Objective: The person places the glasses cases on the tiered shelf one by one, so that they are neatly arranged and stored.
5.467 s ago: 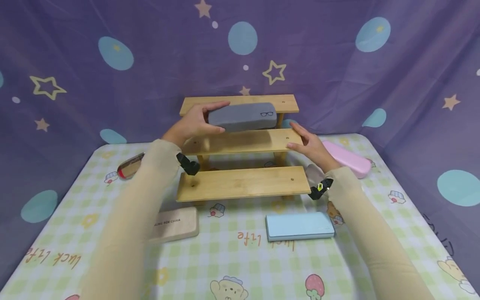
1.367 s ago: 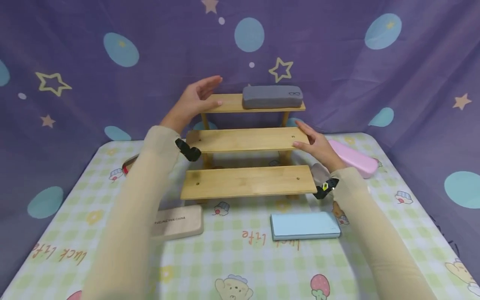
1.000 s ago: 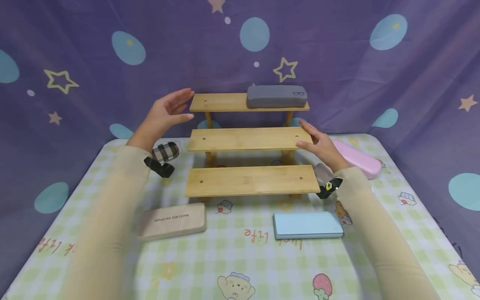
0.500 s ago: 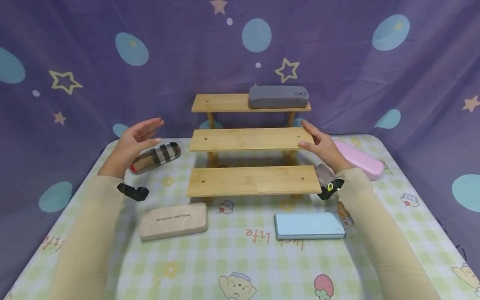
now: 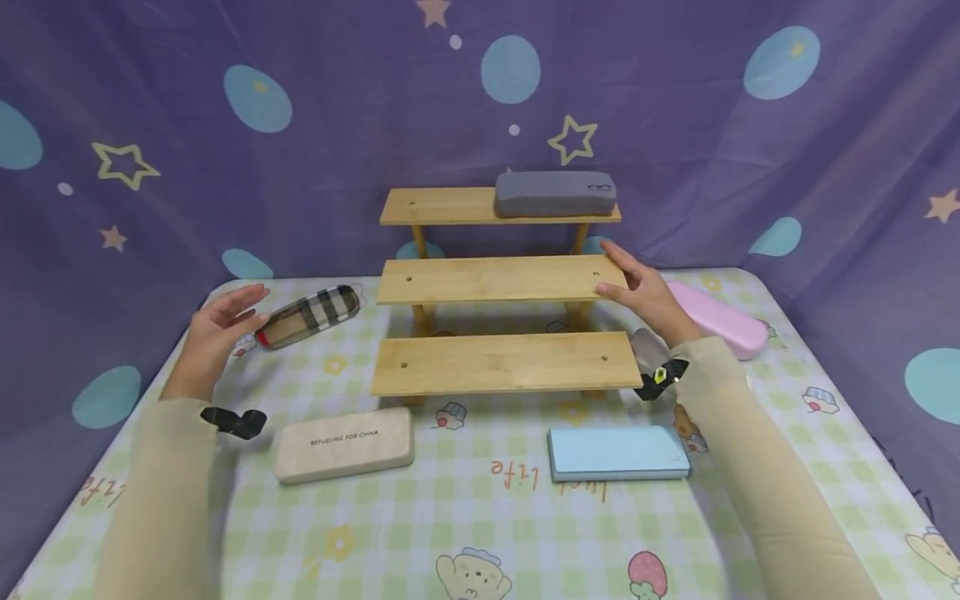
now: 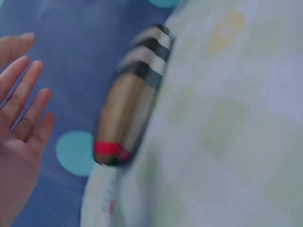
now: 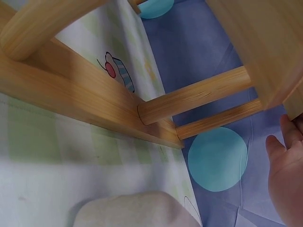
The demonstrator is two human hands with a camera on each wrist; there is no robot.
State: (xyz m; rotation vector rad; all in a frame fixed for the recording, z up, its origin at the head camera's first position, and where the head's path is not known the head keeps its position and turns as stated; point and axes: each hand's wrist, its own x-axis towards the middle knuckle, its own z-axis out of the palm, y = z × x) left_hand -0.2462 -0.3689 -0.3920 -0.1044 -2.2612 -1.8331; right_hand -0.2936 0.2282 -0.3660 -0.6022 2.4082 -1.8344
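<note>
Saw purple curtain [image 5: 360, 100] across far side, also left and right. Saw checked tablecloth [image 5: 405, 525] before it. Found stepped wooden shelf [image 5: 480, 362] at middle. Noted beige case [image 5: 345, 458] near left, blue case [image 5: 618, 452] near right, gray case [image 5: 555, 196] on right half of top board [image 5: 442, 206], pink case [image 5: 716, 318] right of shelf, plaid case [image 5: 309, 317] left. Saw left hand [image 5: 212, 340] beside plaid case, spread loosely, holding nothing. Saw right hand [image 5: 648, 304] holding right end of middle board [image 5: 495, 279] between thumb and fingers.
</note>
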